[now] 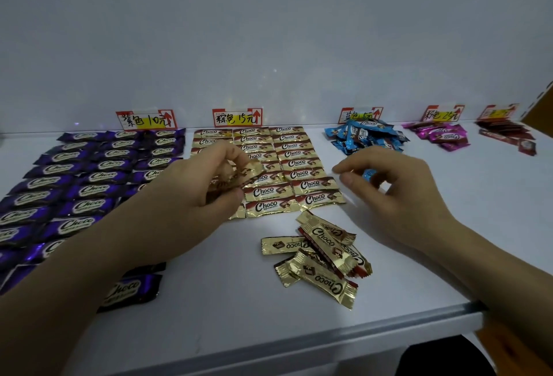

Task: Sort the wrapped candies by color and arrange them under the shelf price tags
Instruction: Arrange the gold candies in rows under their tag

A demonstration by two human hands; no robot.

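Gold-wrapped candies (296, 163) lie in three columns at 6 o'clock of the second of five price tags (237, 117). The left hand (206, 178) partly hides the left column and pinches a blurred gold candy (248, 170). About five loose gold candies (323, 259) overlap at 6 o'clock of the grid. The right hand (398, 187) curls over a blue candy (368, 172); whether it grips cannot be told. Purple candies (89, 178) at 9 o'clock are cut off.

I'm looking at a shop display: a white shelf (239, 301) with handwritten price tags (238, 117) along the wall above rows of candies (269, 163).
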